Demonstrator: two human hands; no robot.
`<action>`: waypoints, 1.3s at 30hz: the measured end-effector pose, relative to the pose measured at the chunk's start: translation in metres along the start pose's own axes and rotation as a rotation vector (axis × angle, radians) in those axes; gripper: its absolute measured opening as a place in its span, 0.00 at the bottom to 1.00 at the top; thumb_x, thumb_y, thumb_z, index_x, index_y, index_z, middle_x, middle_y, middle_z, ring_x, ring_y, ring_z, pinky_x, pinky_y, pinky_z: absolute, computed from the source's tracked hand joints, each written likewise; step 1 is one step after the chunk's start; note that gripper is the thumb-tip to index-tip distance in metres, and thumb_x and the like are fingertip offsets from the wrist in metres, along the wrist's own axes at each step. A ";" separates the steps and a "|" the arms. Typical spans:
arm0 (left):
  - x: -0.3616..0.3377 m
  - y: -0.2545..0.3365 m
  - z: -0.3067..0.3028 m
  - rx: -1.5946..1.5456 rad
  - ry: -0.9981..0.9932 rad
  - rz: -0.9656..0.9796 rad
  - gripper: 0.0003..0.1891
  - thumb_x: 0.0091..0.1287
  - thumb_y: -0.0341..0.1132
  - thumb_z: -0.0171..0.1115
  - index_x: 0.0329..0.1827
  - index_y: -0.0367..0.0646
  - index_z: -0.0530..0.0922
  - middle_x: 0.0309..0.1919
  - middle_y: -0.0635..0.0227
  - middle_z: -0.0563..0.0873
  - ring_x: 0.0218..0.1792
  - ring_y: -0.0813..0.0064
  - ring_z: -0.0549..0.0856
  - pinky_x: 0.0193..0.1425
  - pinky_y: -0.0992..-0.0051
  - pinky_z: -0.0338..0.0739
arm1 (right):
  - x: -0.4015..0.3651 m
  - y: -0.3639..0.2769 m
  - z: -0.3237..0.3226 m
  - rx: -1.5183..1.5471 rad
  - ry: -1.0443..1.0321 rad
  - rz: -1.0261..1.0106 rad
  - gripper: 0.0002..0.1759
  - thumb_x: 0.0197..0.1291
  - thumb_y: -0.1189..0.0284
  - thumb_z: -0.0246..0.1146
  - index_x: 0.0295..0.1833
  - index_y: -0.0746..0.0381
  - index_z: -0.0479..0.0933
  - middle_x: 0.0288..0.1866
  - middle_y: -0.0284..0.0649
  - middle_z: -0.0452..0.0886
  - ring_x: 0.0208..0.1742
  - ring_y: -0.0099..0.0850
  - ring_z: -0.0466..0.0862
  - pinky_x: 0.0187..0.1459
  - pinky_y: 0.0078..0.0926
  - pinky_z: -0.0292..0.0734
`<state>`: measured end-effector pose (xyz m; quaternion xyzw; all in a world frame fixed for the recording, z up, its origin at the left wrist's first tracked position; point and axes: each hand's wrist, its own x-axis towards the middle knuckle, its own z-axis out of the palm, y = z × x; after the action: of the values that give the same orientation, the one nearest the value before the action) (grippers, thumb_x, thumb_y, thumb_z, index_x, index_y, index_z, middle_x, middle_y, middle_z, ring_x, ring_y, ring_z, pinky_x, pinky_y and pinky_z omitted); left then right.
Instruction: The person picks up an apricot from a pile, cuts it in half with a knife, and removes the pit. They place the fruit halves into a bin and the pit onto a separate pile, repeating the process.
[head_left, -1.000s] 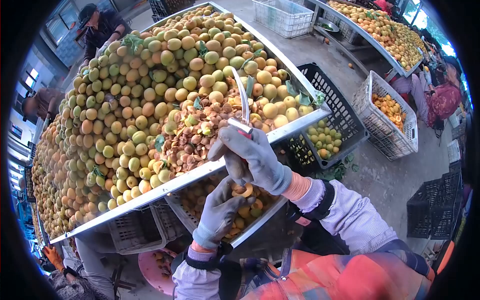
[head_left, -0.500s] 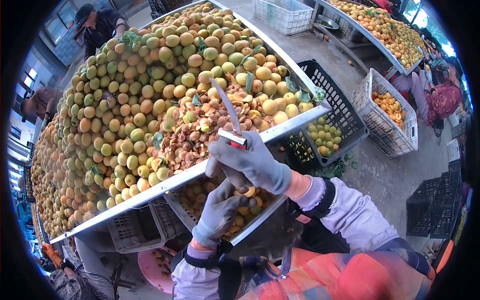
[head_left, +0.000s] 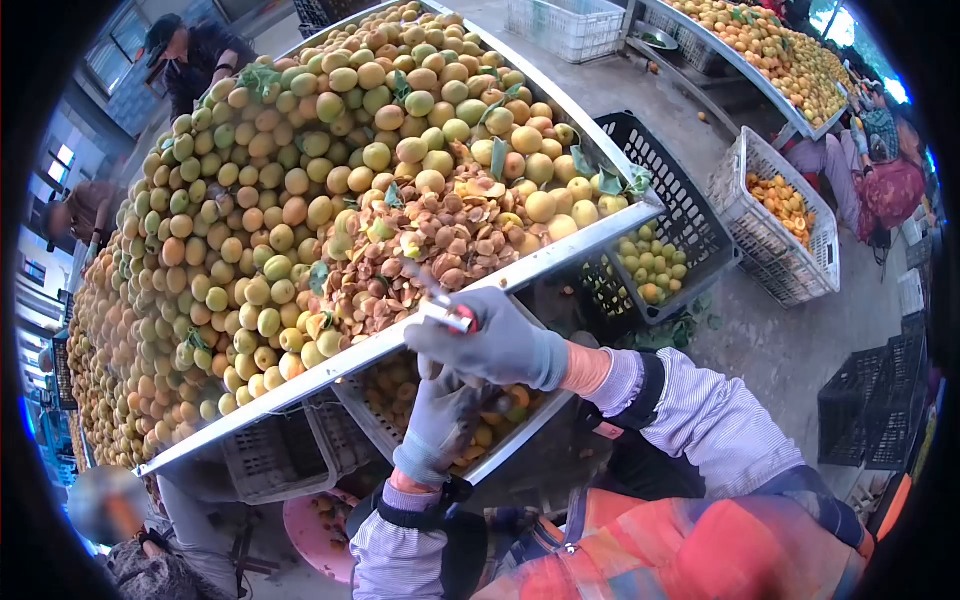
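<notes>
My right hand [head_left: 490, 335], in a grey glove, is closed around the red-and-silver handle of a knife [head_left: 455, 317]. The knife's blade is blurred and points up and left over the metal rim. My left hand [head_left: 442, 418], gloved too, is closed just below the right one; what it holds is hidden. Beyond the rim, brown pits and cut pieces [head_left: 420, 262] lie in front of a large heap of yellow-green fruit [head_left: 270, 215]. Under my hands stands a crate of fruit halves [head_left: 490, 432].
The table's metal rim [head_left: 300, 385] runs diagonally before me. A black crate [head_left: 655, 270] of green fruit and a white crate [head_left: 780, 200] of orange halves stand to the right. A pink basin [head_left: 320, 535] is below left. Several people work around.
The knife has swung down and left, its blade now lower and blurred. My left hand has risen slightly, closer to my right hand. A person's head has come into view at lower left.
</notes>
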<state>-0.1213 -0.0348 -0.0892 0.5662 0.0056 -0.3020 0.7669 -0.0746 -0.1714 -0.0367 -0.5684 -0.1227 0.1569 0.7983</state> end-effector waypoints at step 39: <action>0.005 0.011 0.012 -0.221 0.001 -0.051 0.19 0.66 0.33 0.60 0.55 0.32 0.68 0.43 0.65 0.80 0.40 0.78 0.81 0.46 0.80 0.76 | 0.018 0.005 -0.015 0.403 0.322 0.146 0.23 0.65 0.55 0.56 0.25 0.62 0.72 0.06 0.26 0.56 0.04 0.17 0.54 0.09 0.15 0.49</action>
<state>-0.1156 -0.0455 -0.0772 0.4782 0.0537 -0.3186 0.8167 -0.0535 -0.1760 -0.0462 -0.4229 0.0807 0.1429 0.8912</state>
